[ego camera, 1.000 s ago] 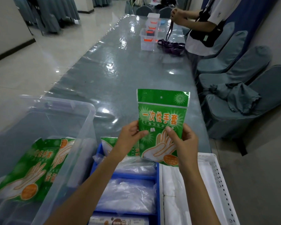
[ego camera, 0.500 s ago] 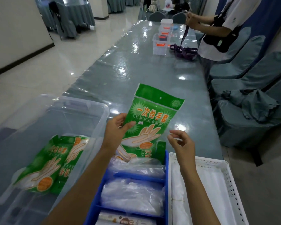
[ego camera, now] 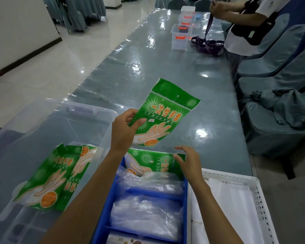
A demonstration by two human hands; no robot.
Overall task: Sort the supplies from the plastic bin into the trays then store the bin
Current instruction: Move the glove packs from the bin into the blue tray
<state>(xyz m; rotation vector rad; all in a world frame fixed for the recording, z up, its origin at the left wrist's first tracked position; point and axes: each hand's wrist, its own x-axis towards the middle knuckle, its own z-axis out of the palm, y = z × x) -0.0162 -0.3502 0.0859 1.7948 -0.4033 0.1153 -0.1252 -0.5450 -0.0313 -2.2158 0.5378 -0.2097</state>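
My left hand [ego camera: 124,130] pinches a green glove packet [ego camera: 163,115] by its left edge and holds it tilted above the far end of the blue divided tray [ego camera: 185,194]. My right hand [ego camera: 189,162] hovers with loose fingers over that tray's far compartment, touching nothing I can make out. Another green packet [ego camera: 148,162] stands in that compartment. Clear plastic bags [ego camera: 146,215] fill the nearer compartments. The clear plastic bin [ego camera: 48,120] at the left holds more green packets [ego camera: 49,176].
A white perforated tray [ego camera: 253,189] with white sheets lies right of the blue tray. Small clear boxes [ego camera: 180,36] and a purple strap [ego camera: 207,44] sit far down the long table. A person [ego camera: 250,23] stands there. Covered chairs [ego camera: 278,120] line the right side.
My right hand let go of the green packet and dropped toward the blue tray. My left hand alone now holds the packet, tilted to the right and slightly higher.
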